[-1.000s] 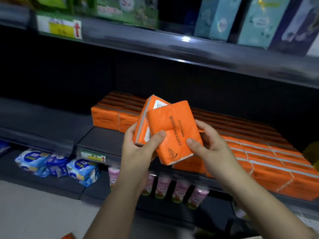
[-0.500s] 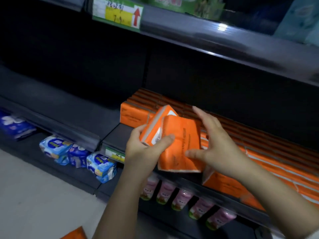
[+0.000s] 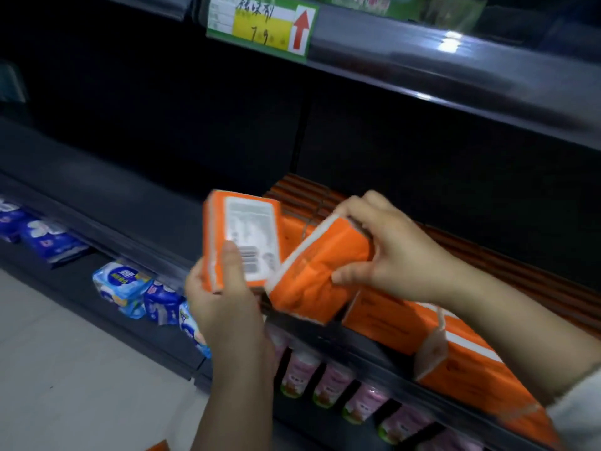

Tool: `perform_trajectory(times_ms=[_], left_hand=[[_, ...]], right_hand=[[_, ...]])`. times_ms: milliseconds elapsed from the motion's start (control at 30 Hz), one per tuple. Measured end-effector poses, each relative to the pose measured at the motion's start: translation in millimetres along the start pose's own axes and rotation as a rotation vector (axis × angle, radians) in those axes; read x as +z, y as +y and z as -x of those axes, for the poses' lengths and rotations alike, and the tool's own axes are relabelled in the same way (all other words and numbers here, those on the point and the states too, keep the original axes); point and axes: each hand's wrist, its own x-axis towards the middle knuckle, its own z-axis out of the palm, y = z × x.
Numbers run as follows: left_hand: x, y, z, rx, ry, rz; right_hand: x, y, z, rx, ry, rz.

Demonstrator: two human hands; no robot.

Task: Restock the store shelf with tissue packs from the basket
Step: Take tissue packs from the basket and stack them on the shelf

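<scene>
My left hand (image 3: 224, 297) grips an orange tissue pack (image 3: 242, 236) upright, its white barcode label facing me. Beside it my right hand (image 3: 390, 252) holds a second orange tissue pack (image 3: 317, 271), tilted, over the front edge of the dark shelf (image 3: 341, 336). Behind and to the right of both packs, rows of orange tissue packs (image 3: 406, 323) lie stacked on that shelf. The basket is out of view.
A bare stretch of dark shelf (image 3: 97, 190) runs to the left. Blue wipe packs (image 3: 123, 283) and pink bottles (image 3: 331, 382) fill the shelf below. Overhead a shelf edge carries a green and yellow price tag (image 3: 260, 26). Pale floor (image 3: 65, 385) lies at the lower left.
The two packs, held together before, have come apart: one stays in my left hand, label now facing me, and my right hand has taken the other. The view swung left.
</scene>
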Motion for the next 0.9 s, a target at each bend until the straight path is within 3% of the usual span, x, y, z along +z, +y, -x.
perform_trajectory(times_ms=[100,233,500,633,733,900], left_hand=[[-7,5,-7,0.083,0.102,0.129],[-9,4,-7,0.057,0.09,0.115],[1,-8,0,-0.075,0.04,0.08],[3,-14,4,-0.114,-0.004,0.028],[3,-16,7,-0.127,-0.037,0.006],[6,-18,10,-0.139,-0.073,-0.021]], right_hand=[[3,10,0,0.105,0.166,-0.176],[11,22,18,0.308,0.274,-0.296],[45,19,78,0.344,0.13,0.104],[59,23,96,0.364,0.02,0.467],[67,33,105,0.236,0.087,0.687],[69,38,99,0.16,0.115,0.759]])
